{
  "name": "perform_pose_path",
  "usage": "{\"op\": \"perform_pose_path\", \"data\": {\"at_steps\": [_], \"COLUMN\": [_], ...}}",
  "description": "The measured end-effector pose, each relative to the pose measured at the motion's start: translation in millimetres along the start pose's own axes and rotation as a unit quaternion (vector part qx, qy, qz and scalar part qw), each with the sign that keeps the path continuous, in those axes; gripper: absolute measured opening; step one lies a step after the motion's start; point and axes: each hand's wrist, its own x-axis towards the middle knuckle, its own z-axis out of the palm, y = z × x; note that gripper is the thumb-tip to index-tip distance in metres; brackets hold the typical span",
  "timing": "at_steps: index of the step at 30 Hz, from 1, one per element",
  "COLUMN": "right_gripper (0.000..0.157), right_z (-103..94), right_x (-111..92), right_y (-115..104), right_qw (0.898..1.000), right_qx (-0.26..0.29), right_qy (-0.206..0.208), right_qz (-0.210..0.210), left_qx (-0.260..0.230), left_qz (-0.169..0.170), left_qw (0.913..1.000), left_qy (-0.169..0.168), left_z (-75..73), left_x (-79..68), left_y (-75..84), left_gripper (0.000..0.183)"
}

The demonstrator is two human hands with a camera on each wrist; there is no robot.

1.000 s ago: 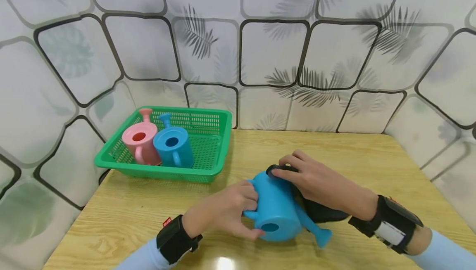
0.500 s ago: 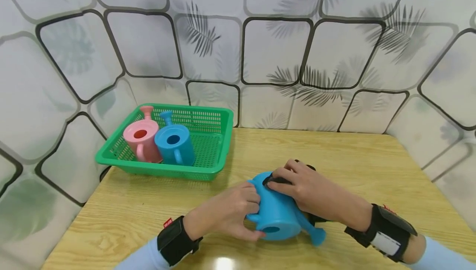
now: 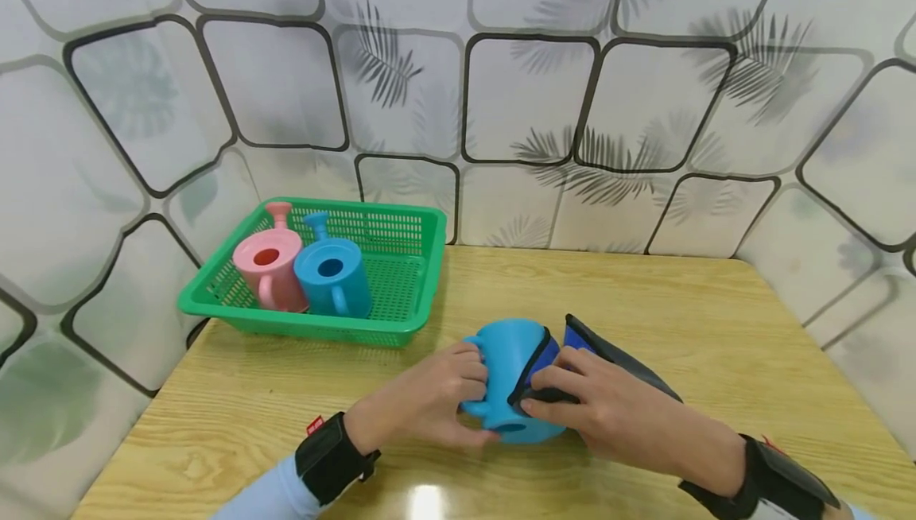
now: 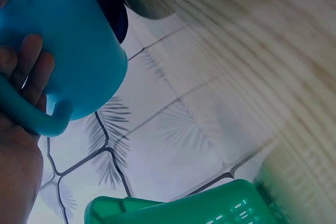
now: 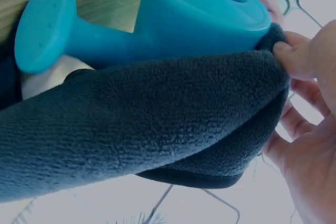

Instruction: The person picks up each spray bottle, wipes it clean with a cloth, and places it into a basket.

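A blue toy watering can (image 3: 504,365) lies tilted over the table, its round opening toward the person. My left hand (image 3: 447,393) grips it by the handle (image 4: 39,119), fingers curled through and against the body. In the right wrist view its spout (image 5: 47,30) points away from my right hand. That hand (image 3: 583,401) pinches the edge of a dark grey cloth (image 5: 157,114) with blue showing on its other side (image 3: 544,357). The cloth lies against the side of the can, and part of it trails behind my right hand.
At the back left of the wooden table (image 3: 644,305) stands a green plastic basket (image 3: 401,329). Inside it, side by side, are a pink watering can (image 3: 282,277) and another blue watering can (image 3: 336,277). A patterned wall covering (image 3: 529,98) rises behind the table.
My right hand has drawn the cloth down along the can toward the opening, and its blue side now shows. The can has turned a little, still in my left hand.
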Motion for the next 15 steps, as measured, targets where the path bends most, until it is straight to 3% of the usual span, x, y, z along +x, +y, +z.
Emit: {"op": "perform_pose_path", "data": {"at_steps": [6,9,13,15], "right_gripper": [0.043,0.021,0.041,0.032], "right_z": [-4.8,-4.5,-2.8,-2.5], "right_x": [-0.1,0.8,2.0,2.0], "right_y": [-4.9,-5.9,-5.4,-4.3], "right_qw": [1.0,0.999,0.999,0.999], "right_qx": [0.025,0.024,0.001,-0.01], "right_qy": [0.009,0.016,0.025,0.026], "right_qz": [-0.011,-0.022,-0.035,-0.037], "left_qx": [0.003,0.001,0.0,-0.003], "left_qz": [-0.048,-0.057,-0.052,-0.042], "left_qw": [0.9989,0.9983,0.9985,0.999], "left_qy": [-0.004,-0.012,-0.015,-0.012], "left_z": [-2.5,-4.6,-6.2,-6.1], "left_x": [-3.1,-3.2,-2.5,-2.1], "left_y": [-2.0,-2.5,-3.5,-3.6], "left_gripper": [0.039,0.037,0.035,0.035]}}
